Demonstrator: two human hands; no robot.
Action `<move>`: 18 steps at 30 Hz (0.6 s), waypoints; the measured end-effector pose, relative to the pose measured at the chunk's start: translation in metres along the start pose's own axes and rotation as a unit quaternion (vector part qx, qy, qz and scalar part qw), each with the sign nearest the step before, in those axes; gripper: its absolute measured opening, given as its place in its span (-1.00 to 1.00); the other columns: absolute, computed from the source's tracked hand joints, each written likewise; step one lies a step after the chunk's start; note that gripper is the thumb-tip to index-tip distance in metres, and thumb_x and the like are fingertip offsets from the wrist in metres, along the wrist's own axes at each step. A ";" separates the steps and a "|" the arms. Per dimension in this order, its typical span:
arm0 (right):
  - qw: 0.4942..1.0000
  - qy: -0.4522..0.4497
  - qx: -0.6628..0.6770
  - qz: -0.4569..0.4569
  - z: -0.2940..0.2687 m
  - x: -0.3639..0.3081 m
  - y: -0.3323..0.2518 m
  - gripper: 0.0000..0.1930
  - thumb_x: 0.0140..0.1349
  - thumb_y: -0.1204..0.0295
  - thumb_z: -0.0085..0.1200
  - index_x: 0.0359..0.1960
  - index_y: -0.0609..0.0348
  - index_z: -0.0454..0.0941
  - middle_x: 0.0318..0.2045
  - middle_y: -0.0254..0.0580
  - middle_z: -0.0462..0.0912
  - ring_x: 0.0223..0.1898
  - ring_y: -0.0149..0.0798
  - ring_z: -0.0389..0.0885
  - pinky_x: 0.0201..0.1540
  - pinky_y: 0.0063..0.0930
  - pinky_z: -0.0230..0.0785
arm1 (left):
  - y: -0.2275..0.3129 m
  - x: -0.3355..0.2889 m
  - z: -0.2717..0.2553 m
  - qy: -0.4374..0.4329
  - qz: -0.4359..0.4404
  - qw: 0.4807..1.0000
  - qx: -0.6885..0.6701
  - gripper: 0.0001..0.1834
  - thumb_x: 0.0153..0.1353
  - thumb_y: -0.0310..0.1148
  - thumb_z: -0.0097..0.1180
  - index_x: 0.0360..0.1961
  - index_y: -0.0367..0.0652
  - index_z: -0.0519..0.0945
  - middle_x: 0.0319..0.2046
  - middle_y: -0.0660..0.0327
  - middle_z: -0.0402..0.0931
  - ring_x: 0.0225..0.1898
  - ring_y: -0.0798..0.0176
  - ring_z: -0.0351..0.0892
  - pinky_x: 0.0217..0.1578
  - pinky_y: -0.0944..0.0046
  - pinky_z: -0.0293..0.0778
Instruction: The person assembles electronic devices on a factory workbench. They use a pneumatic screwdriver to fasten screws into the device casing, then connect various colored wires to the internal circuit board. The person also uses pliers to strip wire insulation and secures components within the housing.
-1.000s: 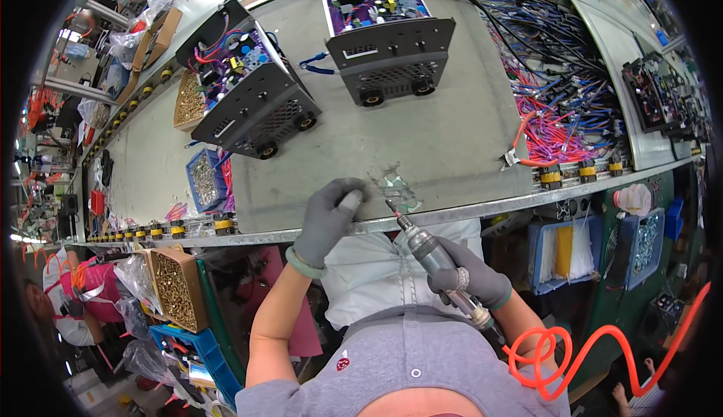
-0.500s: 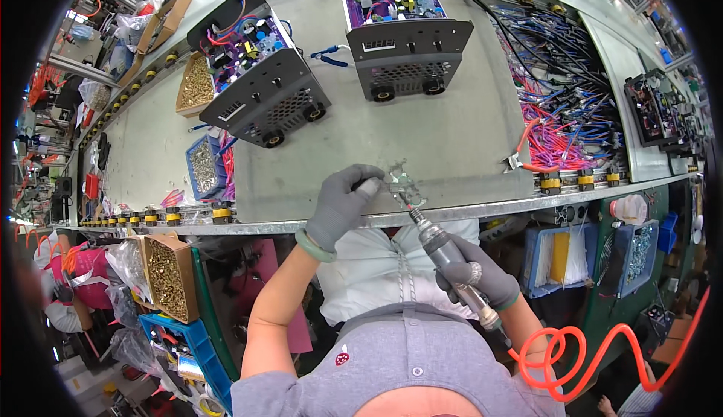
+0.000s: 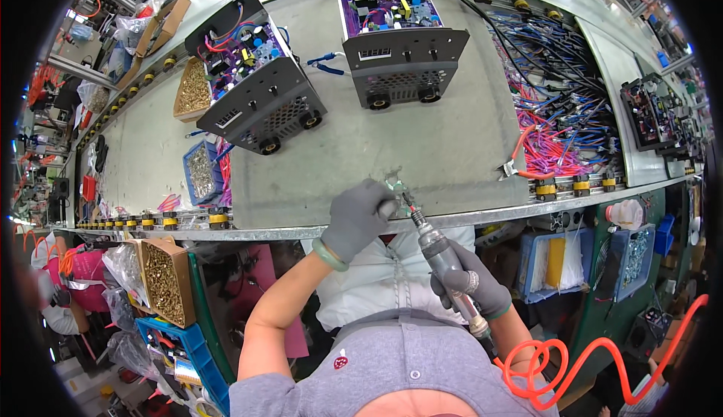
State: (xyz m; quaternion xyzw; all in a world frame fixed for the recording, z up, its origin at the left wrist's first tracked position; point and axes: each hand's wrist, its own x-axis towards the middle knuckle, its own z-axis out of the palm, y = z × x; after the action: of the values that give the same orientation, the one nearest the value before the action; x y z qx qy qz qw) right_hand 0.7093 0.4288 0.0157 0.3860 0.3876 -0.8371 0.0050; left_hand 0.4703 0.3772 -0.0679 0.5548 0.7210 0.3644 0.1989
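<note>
My right hand (image 3: 476, 280), in a grey glove, is wrapped around a pneumatic screwdriver (image 3: 435, 245). The tool points up and left over the near edge of the workbench, its bit close to my other hand. My left hand (image 3: 360, 217), also gloved in grey, has its fingers curled together just left of the bit; anything pinched in them is too small or hidden to make out. Beyond my hands stand two black-cased electronic units, a left one (image 3: 263, 105) turned at an angle and a right one (image 3: 407, 67), both with circuit boards exposed.
A red coiled air hose (image 3: 602, 345) trails to the right. Bundled cables (image 3: 565, 93) fill the right side, with orange-handled pliers (image 3: 520, 157) nearby. At left are a blue bin (image 3: 202, 172) of small metal parts and a box (image 3: 167, 281) of brass-coloured fasteners. Blue-handled pliers (image 3: 325, 63) lie between the units.
My left hand has shifted slightly right and turned, its fingers now curled closer to the bit. The screwdriver stays in my right hand. The whole view has moved a little.
</note>
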 end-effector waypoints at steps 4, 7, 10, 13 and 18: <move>1.000 -0.027 -0.010 -0.013 0.005 0.000 -0.010 -0.02 -0.22 -0.05 0.36 0.23 0.25 0.26 -0.52 -0.18 0.52 -0.60 -0.39 0.52 -0.58 -0.55 0.41 | 0.020 0.019 -0.041 -0.025 -0.215 0.900 -0.378 -0.83 0.31 -0.28 0.02 -0.31 -0.16 0.53 -0.58 0.34 0.37 -0.64 0.48 0.32 -0.63 0.37 0.28; 0.998 -0.047 -0.027 -0.026 0.007 0.001 -0.019 0.02 -0.26 -0.05 0.39 0.24 0.23 0.24 -0.52 -0.16 0.52 -0.61 -0.38 0.53 -0.58 -0.54 0.42 | 0.030 0.028 -0.049 -0.081 -0.261 0.813 -0.515 -0.77 0.41 -0.17 -0.04 -0.27 -0.11 0.43 -0.60 0.41 0.24 -0.70 0.58 0.10 -0.70 0.52 0.04; 0.996 -0.058 -0.043 -0.053 0.007 0.002 -0.024 -0.02 -0.25 -0.06 0.39 0.20 0.22 0.26 -0.53 -0.16 0.52 -0.61 -0.38 0.53 -0.57 -0.54 0.42 | 0.039 0.030 -0.047 -0.131 -0.245 0.770 -0.574 -0.67 0.45 -0.06 -0.05 -0.30 -0.11 0.39 -0.59 0.41 0.23 -0.70 0.57 0.10 -0.70 0.52 0.07; 0.996 -0.051 -0.033 -0.068 0.006 0.003 -0.027 -0.04 -0.24 -0.04 0.41 0.18 0.21 0.27 -0.51 -0.17 0.53 -0.61 -0.38 0.52 -0.58 -0.54 0.42 | 0.044 0.036 -0.041 -0.149 -0.233 0.741 -0.612 -0.69 0.46 -0.09 -0.08 -0.31 -0.11 0.38 -0.59 0.42 0.22 -0.71 0.55 0.09 -0.69 0.52 0.09; 0.988 0.002 -0.100 -0.116 -0.002 -0.001 -0.024 -0.08 -0.17 0.10 0.41 0.23 0.25 0.25 -0.45 -0.19 0.54 -0.54 -0.40 0.53 -0.47 -0.50 0.45 | 0.059 0.046 -0.031 -0.152 -0.257 0.728 -0.617 -0.72 0.46 -0.13 -0.09 -0.29 -0.11 0.39 -0.62 0.44 0.19 -0.70 0.53 0.11 -0.69 0.48 0.12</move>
State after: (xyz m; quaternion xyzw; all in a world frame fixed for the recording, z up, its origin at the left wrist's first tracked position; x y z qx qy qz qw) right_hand 0.7039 0.4466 0.0309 0.3379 0.5112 -0.7883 -0.0549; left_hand 0.4735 0.4187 0.0013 0.1516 0.4124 0.5751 0.6901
